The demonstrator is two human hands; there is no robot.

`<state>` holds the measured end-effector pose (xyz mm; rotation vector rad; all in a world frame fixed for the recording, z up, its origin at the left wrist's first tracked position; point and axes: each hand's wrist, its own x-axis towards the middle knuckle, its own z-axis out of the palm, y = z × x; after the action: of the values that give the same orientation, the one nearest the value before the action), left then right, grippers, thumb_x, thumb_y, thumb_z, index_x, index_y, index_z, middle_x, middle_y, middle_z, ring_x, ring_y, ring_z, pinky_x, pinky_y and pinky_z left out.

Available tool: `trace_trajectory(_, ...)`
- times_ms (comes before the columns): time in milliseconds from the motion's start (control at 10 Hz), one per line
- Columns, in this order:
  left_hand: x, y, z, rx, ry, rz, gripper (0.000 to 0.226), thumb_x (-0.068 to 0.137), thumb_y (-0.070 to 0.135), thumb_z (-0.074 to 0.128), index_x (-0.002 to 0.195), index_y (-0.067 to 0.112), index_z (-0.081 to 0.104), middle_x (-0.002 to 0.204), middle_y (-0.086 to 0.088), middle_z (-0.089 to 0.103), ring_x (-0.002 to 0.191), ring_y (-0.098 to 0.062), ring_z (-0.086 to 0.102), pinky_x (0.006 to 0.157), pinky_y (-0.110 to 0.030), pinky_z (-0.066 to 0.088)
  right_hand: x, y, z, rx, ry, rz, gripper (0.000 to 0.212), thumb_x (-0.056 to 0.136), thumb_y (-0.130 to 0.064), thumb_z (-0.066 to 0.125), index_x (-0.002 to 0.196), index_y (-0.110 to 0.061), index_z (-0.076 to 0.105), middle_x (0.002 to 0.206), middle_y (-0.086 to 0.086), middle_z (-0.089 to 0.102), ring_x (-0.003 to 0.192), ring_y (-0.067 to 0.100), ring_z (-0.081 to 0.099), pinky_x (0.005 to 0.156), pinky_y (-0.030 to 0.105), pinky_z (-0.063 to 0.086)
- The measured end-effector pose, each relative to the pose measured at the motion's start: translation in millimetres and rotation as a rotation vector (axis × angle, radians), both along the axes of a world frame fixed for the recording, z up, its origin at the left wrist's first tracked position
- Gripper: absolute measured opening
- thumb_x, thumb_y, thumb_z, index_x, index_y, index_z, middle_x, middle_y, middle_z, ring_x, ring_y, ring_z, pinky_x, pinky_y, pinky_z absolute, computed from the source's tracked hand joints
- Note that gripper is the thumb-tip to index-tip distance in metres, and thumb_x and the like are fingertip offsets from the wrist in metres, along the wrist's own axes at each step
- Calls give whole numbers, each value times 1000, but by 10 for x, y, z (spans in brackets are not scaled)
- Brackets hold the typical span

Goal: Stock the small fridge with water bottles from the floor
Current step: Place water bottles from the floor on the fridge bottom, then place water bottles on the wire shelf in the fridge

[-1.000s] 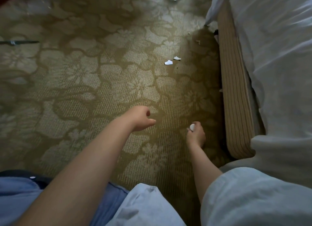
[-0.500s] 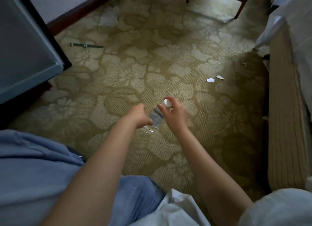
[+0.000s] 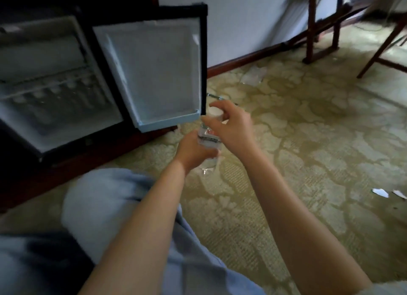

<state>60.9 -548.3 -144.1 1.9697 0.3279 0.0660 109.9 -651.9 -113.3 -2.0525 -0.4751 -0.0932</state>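
I'm holding the clear plastic water bottle (image 3: 208, 140) in both grips above the patterned olive carpet (image 3: 308, 151): left hand (image 3: 193, 150) wrapping the body, right hand (image 3: 231, 129) pinching around the white cap. Beyond, the small black fridge (image 3: 55, 85) is standing open, white-lined door (image 3: 154, 74) swung out.

Olive floral carpet (image 3: 308, 140), white-capped clear bottle (image 3: 209, 138), black fridge (image 3: 66, 74)
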Motion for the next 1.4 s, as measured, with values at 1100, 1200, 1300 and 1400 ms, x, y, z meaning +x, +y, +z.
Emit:
trace_trajectory(1100, -2514, 3050, -467, -70, -55, 1082, 58, 77, 10, 74, 129, 3, 49, 123, -9, 59, 113, -23, 57, 82, -21, 41, -2013, 3931, -110, -211, 64, 1053, 40, 87, -38, 65, 115, -11, 55, 109, 5, 63, 104, 23, 58, 86, 40, 50)
trace_trajectory(1200, -2917, 3049, -749, -70, 196, 1042, 65, 77, 26, 76, 132, 5, 48, 132, -10, 55, 120, -24, 53, 87, -19, 38, -2295, 4070, -143, -299, 34, 1153, 39, 87, -38, 64, 112, -10, 55, 110, 7, 61, 104, 25, 58, 86, 41, 48)
trace_trajectory(1300, -3414, 3063, -1165, -36, 425, 1062, 52, 83, 33, 69, 128, 12, 53, 127, -7, 58, 117, -24, 54, 97, -30, 43, -2659, 4164, -194, -338, 48, 1236, 41, 88, -38, 63, 120, -13, 52, 117, 7, 59, 108, 24, 55, 82, 34, 43)
trace_trajectory(1400, -3814, 3125, -1322, 16, 501, 1136, 30, 86, 35, 64, 109, 17, 57, 108, -3, 63, 99, -16, 56, 91, -27, 43, -3082, 4204, -382, -386, 47, 1318, 40, 89, -37, 63, 120, -14, 52, 117, 6, 59, 109, 24, 54, 78, 28, 36)
